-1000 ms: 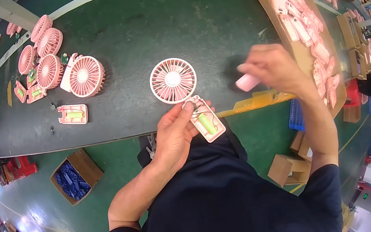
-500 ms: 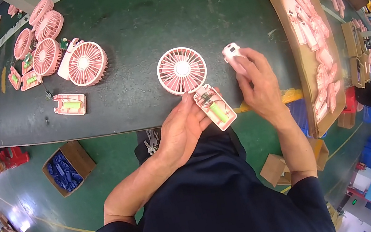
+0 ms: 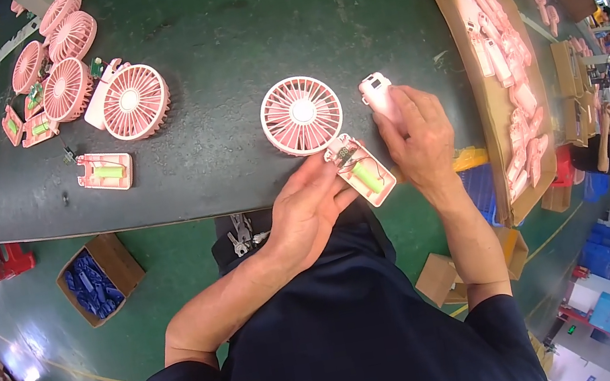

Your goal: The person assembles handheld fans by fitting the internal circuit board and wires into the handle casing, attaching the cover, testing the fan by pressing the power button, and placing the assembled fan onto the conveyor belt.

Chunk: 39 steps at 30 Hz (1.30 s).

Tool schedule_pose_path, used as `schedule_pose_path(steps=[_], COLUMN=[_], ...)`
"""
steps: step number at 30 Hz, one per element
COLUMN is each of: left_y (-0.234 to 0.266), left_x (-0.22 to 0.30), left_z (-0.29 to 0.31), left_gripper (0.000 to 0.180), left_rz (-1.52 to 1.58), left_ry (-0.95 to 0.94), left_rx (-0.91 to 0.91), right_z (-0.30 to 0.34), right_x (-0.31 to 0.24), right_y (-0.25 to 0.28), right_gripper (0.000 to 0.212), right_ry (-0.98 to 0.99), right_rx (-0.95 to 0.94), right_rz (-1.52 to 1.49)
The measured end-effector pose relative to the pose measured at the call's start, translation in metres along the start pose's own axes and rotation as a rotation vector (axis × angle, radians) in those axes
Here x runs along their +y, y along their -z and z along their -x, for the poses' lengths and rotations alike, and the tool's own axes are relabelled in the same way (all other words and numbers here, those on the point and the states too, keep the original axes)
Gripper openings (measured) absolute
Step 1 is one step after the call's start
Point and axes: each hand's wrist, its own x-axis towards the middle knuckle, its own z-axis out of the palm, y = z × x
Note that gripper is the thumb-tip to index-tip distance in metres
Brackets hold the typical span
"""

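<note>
A pink handheld fan (image 3: 301,115) is in front of me at the table's near edge. Its handle housing (image 3: 371,187) lies open, showing a green battery cell (image 3: 366,175), thin wires and a small circuit board near the neck. My left hand (image 3: 307,210) is closed on that handle from the left and below. To the right, my right hand (image 3: 421,133) grips a pink handle cover (image 3: 378,93) with a small dark window at its upper end. The cover is apart from the fan, and my fingers hide its lower part.
Several pink fans (image 3: 134,102) and opened handle halves with green cells (image 3: 106,171) lie at left on the dark table (image 3: 215,51). A cardboard tray (image 3: 473,99) of pink handle covers (image 3: 515,63) stands at right. On the floor sits a carton (image 3: 122,263) holding blue parts.
The fan in my left hand has moved slightly right, narrowing the gap to the handle cover. My right hand keeps hold of the cover. The whole view has shifted a little.
</note>
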Motion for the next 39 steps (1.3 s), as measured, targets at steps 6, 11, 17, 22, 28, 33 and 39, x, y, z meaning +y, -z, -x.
schedule_pose_path(steps=[6,11,17,22,28,33,39], left_y=[0.0,0.003,0.0,0.001,0.0,0.001,-0.004], left_x=[-0.001,-0.002,0.0,-0.001,-0.006,-0.011,-0.012], left_z=[0.002,0.005,0.005,0.006,0.005,0.004,0.002], left_gripper=[0.039,0.042,0.042,0.043,0.041,0.035,0.036], left_rz=[-0.041,-0.042,-0.066,-0.117,-0.196,-0.267,-0.269], left_ry=[-0.002,-0.005,0.01,0.011,-0.005,-0.004,-0.014], left_rx=[0.001,0.027,0.004,-0.032,0.046,0.097,0.157], right_z=[0.002,0.0,0.006,0.009,0.012,0.015,0.009], right_x=[-0.003,-0.036,-0.055,-0.052,-0.053,-0.055,-0.049], right_y=[0.001,0.029,0.029,0.027,0.025,0.023,0.021], right_gripper=[0.037,0.027,0.021,0.022,0.022,0.023,0.024], right_ry=[-0.028,-0.076,-0.187,-0.277,-0.334,-0.37,-0.642], right_rx=[0.038,0.002,-0.203,-0.264,-0.273,-0.274,-0.37], right_rz=[-0.005,-0.323,-0.574,-0.654,-0.736,-0.759,-1.076])
